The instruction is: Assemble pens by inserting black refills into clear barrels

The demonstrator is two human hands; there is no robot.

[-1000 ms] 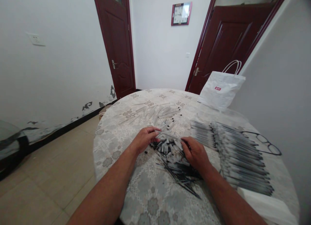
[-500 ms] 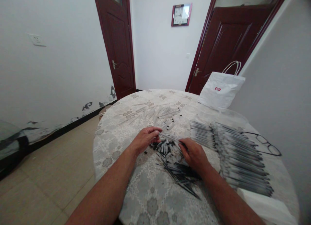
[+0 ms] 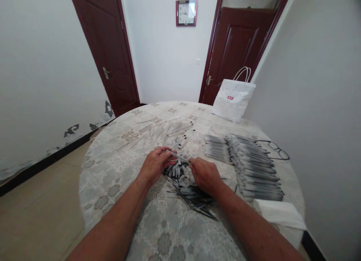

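A slim, pale pen point(image 3: 181, 157) spans my two hands over the middle of the table. My left hand point(image 3: 154, 164) is closed round its left end, thumb and fingers pinching it. My right hand point(image 3: 206, 174) grips the right end, its fingertips partly hidden. Just below the pen lies a heap of small black and clear pen caps point(image 3: 177, 171). Nearer to me, partly under my right wrist, thin black refills point(image 3: 194, 201) are strewn in a loose pile. Clear pen barrels point(image 3: 166, 130) lie scattered beyond my hands.
Rows of pens point(image 3: 256, 171) are stacked at the right, with a smaller row point(image 3: 217, 148) beside them. Eyeglasses point(image 3: 278, 150), a white paper bag point(image 3: 234, 99) and a folded white sheet point(image 3: 279, 212) are also on the round table with its patterned cloth point(image 3: 107, 178).
My view has turned to the right, so the scene sits further left. My hands have drawn closer together along the pen, both still holding it.
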